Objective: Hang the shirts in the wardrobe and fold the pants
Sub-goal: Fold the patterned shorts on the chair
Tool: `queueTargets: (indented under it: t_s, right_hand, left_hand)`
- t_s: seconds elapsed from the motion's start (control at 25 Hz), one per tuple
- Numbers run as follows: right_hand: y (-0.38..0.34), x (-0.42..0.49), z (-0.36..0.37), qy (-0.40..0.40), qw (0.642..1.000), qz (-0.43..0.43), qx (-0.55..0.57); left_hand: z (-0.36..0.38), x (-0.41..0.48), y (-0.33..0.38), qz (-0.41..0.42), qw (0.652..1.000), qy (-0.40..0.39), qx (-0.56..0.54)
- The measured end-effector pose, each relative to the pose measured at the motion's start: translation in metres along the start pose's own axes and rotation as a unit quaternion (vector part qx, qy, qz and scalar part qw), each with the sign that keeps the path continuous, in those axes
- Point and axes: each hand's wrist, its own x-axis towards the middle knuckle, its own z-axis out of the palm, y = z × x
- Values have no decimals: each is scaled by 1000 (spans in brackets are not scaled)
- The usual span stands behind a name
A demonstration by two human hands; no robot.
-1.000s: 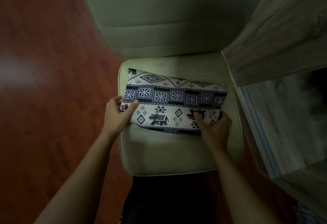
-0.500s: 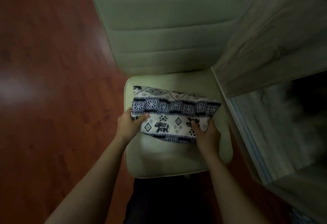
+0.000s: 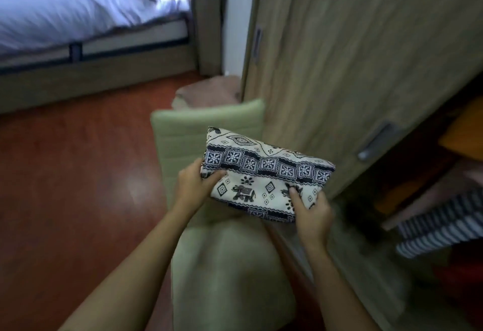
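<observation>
Whole view is motion-blurred. Folded pants (image 3: pixel 266 174) are held above the chair (image 3: pixel 230 265) seat, in front of its backrest. Left hand (image 3: pixel 193 187) grips their 9 o'clock edge, thumb on top; right hand (image 3: pixel 312 213) pinches the 5 o'clock corner. Fingers of both are hidden beneath the cloth. Door (image 3: pixel 352 69) stands at 2 o'clock, near the pants' far corner. Striped garment (image 3: pixel 444 223) at 3 o'clock is cut off by the frame. Floor (image 3: pixel 78 174) runs wide at 9 o'clock.

The folded pants (image 3: pixel 266 174) are cream with navy bands of flowered squares, diamonds and elephants; the chair (image 3: pixel 209 121) pale green; the floor (image 3: pixel 78 174) glossy red-brown; the wardrobe door (image 3: pixel 352 56) light wood-grain; near right, a dark-and-white striped garment (image 3: pixel 444 223); beyond it, something orange (image 3: pixel 467 134), perhaps fabric.
</observation>
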Motion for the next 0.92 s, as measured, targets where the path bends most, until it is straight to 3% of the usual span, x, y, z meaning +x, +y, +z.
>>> queueTargets:
  t_s: [0.16,0.4,0.72,0.92]
  right_hand:
    - [-102,58,-68,93,989,-108,36]
    - [-205,109,-233,223,937,-268,-8]
    - [-256,117,-472,406,856,-306,-98]
    - [-272,118,-583,463,821,-309,-126]
  left_hand:
    - [-22,40,133,158,985,32,-59]
    - [3,36,294,309,936,80,-150]
    - [83,-32,526,485,835,19,-257]
    - [136,-73,634,539,786,15,-304]
